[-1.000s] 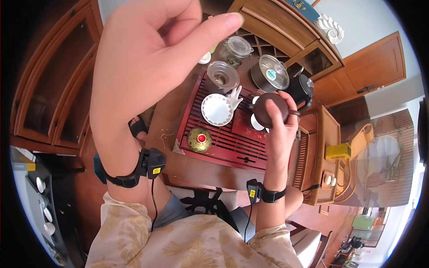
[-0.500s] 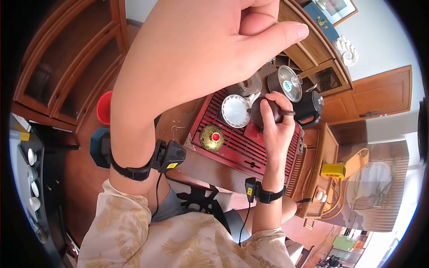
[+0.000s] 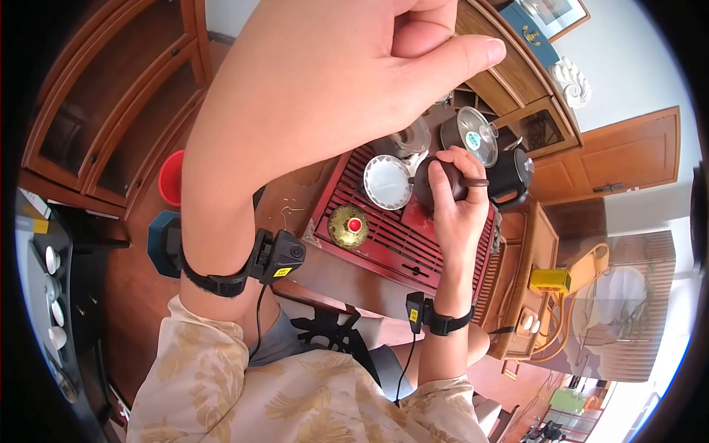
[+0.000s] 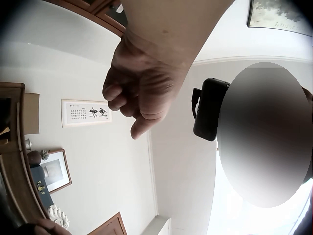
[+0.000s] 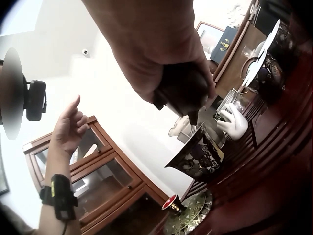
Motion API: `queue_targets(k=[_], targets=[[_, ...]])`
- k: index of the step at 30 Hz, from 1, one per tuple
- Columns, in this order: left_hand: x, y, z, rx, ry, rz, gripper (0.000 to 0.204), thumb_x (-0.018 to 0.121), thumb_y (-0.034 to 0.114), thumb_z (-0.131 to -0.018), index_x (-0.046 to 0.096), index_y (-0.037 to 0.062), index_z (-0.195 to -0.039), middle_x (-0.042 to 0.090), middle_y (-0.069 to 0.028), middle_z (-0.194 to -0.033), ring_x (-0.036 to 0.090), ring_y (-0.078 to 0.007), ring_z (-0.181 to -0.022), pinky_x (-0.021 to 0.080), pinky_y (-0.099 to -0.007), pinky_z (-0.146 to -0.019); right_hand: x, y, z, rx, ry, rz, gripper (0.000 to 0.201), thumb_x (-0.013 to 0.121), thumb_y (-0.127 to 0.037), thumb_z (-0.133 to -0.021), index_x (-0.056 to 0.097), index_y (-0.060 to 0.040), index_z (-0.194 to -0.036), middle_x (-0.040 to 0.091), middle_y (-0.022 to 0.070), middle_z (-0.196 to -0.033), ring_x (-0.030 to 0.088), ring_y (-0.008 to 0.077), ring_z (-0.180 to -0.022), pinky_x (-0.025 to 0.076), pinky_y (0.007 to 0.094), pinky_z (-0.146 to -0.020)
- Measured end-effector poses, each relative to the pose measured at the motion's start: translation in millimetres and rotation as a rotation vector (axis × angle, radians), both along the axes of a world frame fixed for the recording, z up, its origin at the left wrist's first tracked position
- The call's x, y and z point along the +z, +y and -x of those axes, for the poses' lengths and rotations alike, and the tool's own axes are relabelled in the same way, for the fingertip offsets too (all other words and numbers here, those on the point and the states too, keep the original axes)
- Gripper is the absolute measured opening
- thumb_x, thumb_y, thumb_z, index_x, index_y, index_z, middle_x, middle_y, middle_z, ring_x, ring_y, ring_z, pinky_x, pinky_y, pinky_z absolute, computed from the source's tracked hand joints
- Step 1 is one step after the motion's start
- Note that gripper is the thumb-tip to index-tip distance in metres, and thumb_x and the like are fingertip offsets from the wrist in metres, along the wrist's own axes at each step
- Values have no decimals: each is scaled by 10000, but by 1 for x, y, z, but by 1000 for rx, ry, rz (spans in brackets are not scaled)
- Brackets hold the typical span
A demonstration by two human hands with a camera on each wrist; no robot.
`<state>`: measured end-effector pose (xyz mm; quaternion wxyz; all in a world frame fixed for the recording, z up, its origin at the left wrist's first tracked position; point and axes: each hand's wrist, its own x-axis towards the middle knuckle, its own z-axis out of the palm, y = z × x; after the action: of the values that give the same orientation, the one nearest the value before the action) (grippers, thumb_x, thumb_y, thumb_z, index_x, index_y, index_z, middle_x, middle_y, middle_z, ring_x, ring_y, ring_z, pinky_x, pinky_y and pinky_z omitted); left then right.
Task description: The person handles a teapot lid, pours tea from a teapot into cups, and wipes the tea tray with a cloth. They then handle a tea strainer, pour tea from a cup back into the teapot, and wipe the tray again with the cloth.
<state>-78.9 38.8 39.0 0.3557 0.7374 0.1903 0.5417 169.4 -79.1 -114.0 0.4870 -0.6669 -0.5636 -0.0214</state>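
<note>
My right hand [image 3: 459, 203] grips a small dark brown teapot [image 3: 423, 183] round its body, its loop handle sticking out on the right. In the right wrist view the teapot's spout [image 5: 194, 117] points down at the rim of a flared, patterned bowl [image 5: 198, 156]. From above, that bowl [image 3: 388, 182] shows a white inside. A green-gold lid with a red knob [image 3: 348, 226] lies near the bowl on the red slatted tea tray [image 3: 399, 255]. High in front of the head camera is my left hand [image 3: 384, 74], fingers curled to the palm, thumb extended, holding nothing.
Beside the bowl stands a white hand-shaped ornament [image 5: 235, 123]. A glass vessel [image 3: 415, 139], a glass-lidded pot [image 3: 473, 136] and a black kettle [image 3: 515, 177] are behind the tray. Dark cups with white rims [image 5: 266, 61] are beyond the teapot. A red bucket [image 3: 171, 179] is at left.
My left hand has moved right and nearer across the head view, covering more of the table. The teapot in my right hand has shifted left to the bowl. The last half second shows little movement.
</note>
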Motion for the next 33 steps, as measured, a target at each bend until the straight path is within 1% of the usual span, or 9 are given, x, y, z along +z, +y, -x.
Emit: queue_targets(k=[12, 14, 16, 18, 20, 23, 26, 29, 33], targets=[[4, -5, -2, 92, 62, -19, 622, 861, 118, -1008, 361, 103, -637, 329, 41, -572, 291, -53, -545, 219, -295, -494, 51, 0, 7, -14, -129, -71, 227, 864, -67, -949, 819, -104, -1169, 707, 127, -1348, 702, 280, -1233, 555, 404, -1068], [5, -6, -3, 93, 62, -19, 628, 864, 116, -1006, 355, 104, -640, 330, 41, -576, 286, -53, -549, 218, -295, -495, 49, 0, 8, -12, -122, -69, 231, 869, -69, -942, 821, -107, -1165, 704, 131, -1352, 704, 287, -1223, 562, 402, -1052], [-21, 15, -7, 45, -20, -114, 629, 865, 116, -1006, 353, 107, -640, 332, 40, -577, 285, -53, -548, 216, -293, -495, 43, 0, 10, -4, -147, -64, 238, 870, -68, -940, 819, -108, -1169, 702, 136, -1350, 708, 291, -1210, 567, 403, -1039], [-28, 21, -8, 5, -69, -146, 630, 866, 115, -1006, 353, 108, -639, 335, 40, -577, 284, -52, -548, 215, -291, -494, 35, 1, 11, -1, -134, -27, 238, 868, -80, -948, 816, -105, -1178, 695, 153, -1360, 721, 296, -1184, 583, 398, -1018], [-26, 19, -7, -28, -83, -115, 630, 866, 114, -1007, 355, 109, -637, 339, 41, -578, 285, -50, -547, 215, -289, -493, 29, 0, 14, -15, -131, 28, 241, 869, -92, -951, 814, -103, -1185, 689, 157, -1377, 739, 297, -1160, 600, 395, -991], [5, -5, -3, 58, 58, -14, 628, 861, 114, -1011, 359, 109, -635, 345, 43, -577, 290, -46, -547, 216, -285, -490, 24, 0, 16, -23, -116, 76, 239, 857, -102, -963, 806, -94, -1197, 675, 173, -1392, 755, 313, -1144, 619, 407, -968], [4, -4, -3, 57, 58, -11, 627, 859, 116, -1015, 362, 110, -633, 350, 44, -577, 295, -43, -547, 217, -284, -489, 19, 1, 14, -12, -124, 74, 243, 850, -105, -969, 801, -91, -1206, 668, 182, -1397, 752, 323, -1149, 620, 414, -971], [-25, 23, -8, -39, -46, -136, 628, 862, 114, -1014, 361, 112, -634, 352, 45, -577, 294, -43, -548, 216, -284, -489, 20, 2, 14, -11, -140, 71, 245, 849, -107, -969, 801, -91, -1208, 667, 181, -1399, 749, 325, -1150, 618, 418, -975], [-26, 18, -6, -13, -50, -107, 631, 866, 107, -1009, 357, 113, -636, 354, 46, -579, 293, -44, -551, 215, -285, -489, 20, 2, 14, -13, -118, 75, 240, 849, -113, -970, 803, -91, -1205, 667, 180, -1399, 746, 326, -1152, 614, 421, -982]])
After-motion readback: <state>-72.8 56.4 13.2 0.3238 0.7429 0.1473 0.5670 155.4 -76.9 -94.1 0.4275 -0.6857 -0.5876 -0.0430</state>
